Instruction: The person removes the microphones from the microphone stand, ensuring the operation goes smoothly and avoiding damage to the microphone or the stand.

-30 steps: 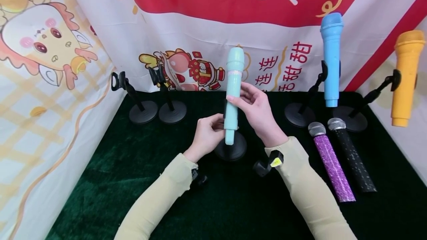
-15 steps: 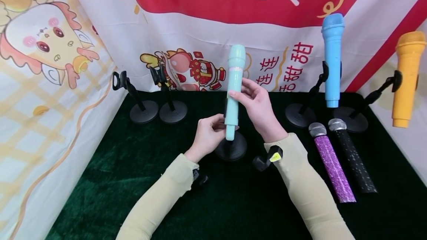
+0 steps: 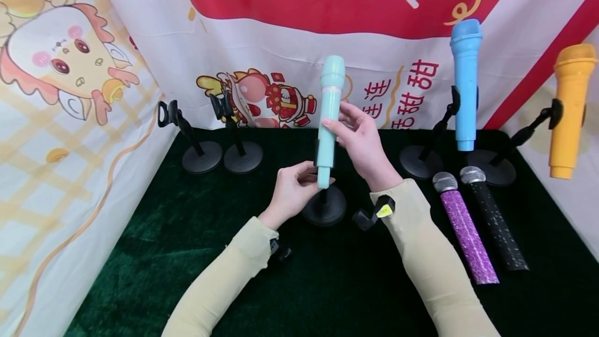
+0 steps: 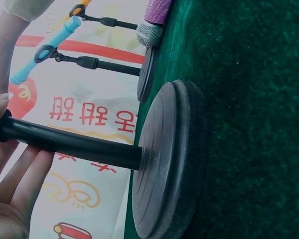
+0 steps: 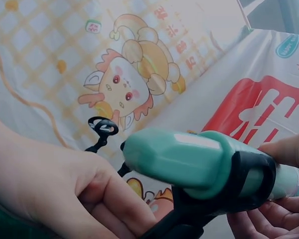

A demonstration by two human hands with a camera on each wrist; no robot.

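- The right hand (image 3: 362, 144) pinches the mint microphone (image 3: 329, 103) between thumb and fingers; the left hand (image 3: 292, 189) holds the pole (image 4: 79, 144) of a black stand, fingers curled at its upper part.
- The mint microphone is above the middle of the table, head up and slightly tilted. In the right wrist view, I see the black clip (image 5: 209, 201) around its lower body, the narrow tail standing out past it.
- I judge that the microphone could slip out if the right fingers loosen while the clip does not grip firmly; how tight it is, I cannot tell.
- A hard push could, I think, tip the round base (image 3: 325, 207) if the left hand does not steady the pole.
- I see no box or tray, only clips as holders: at the right, one bears the blue microphone (image 3: 465, 87), another the orange microphone (image 3: 572, 113).
- The purple microphone (image 3: 468, 235) and the black microphone (image 3: 498, 222) lie on the green cloth (image 3: 327, 285), near those stands.
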